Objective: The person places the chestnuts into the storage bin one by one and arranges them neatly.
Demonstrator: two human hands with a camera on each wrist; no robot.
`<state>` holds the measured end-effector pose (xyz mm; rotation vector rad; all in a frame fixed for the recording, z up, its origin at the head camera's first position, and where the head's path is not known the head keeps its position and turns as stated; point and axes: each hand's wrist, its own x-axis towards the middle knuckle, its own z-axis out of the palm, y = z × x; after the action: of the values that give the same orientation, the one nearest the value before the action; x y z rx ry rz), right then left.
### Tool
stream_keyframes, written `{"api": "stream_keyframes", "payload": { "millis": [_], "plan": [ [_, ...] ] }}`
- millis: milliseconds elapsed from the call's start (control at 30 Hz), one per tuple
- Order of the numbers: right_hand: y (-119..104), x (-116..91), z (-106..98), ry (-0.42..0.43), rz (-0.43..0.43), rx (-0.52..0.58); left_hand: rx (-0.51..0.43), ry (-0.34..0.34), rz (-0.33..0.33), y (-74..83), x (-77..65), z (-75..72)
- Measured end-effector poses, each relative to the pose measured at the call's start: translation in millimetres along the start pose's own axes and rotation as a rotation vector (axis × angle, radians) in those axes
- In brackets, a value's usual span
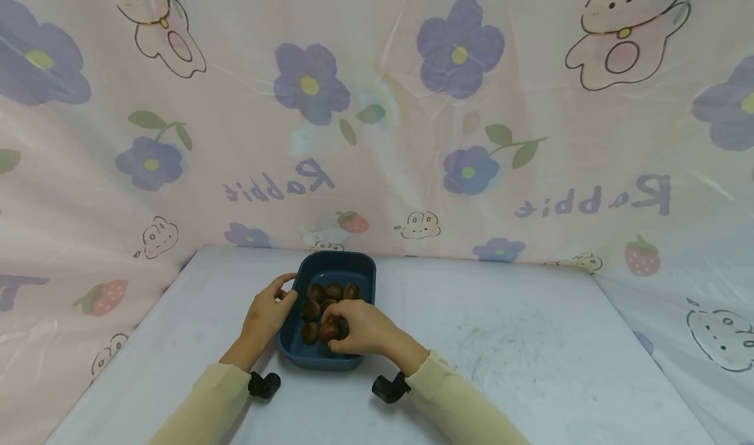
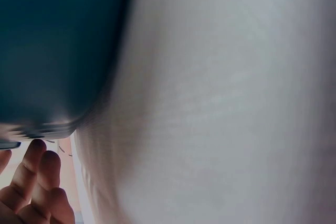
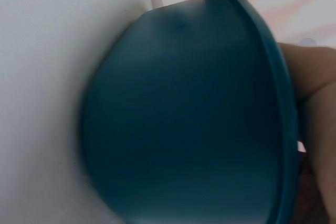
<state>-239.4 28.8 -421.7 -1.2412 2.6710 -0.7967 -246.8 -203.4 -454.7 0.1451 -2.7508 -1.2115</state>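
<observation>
A dark blue rectangular tub (image 1: 334,259) stands on the table with several glossy brown chestnuts (image 1: 315,292) inside it, set roughly in rows. My left hand (image 1: 266,313) rests against the tub's left side, thumb and forefinger at the rim. In the left wrist view its fingers (image 2: 50,169) lie by the outer wall. My right hand (image 1: 368,327) reaches over the tub's right rim. Its thumb and fingers pinch a chestnut (image 1: 330,331) near the front of the tub. That hand hides part of the chestnuts behind it. In the right wrist view the tub's wall (image 3: 184,108) covers most of the work.
The white table (image 1: 530,340) extends well to the right of the tub. A printed curtain (image 1: 377,118) with flowers and rabbits hangs behind the table's back edge. A black camera mount (image 1: 264,386) sits at the left wrist, another (image 1: 390,389) at the right.
</observation>
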Motion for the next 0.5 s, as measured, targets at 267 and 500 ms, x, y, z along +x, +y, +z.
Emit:
{"api": "stream_keyframes", "payload": {
  "millis": [267,500],
  "plan": [
    [0.2,3.4,2.2,-0.044,0.032,-0.05,0.004,0.009,-0.002,-0.1,-0.1,1.0],
    [-0.1,6.2,4.9,-0.079,0.046,-0.088,0.004,0.011,-0.005,-1.8,0.5,1.6]
  ]
}}
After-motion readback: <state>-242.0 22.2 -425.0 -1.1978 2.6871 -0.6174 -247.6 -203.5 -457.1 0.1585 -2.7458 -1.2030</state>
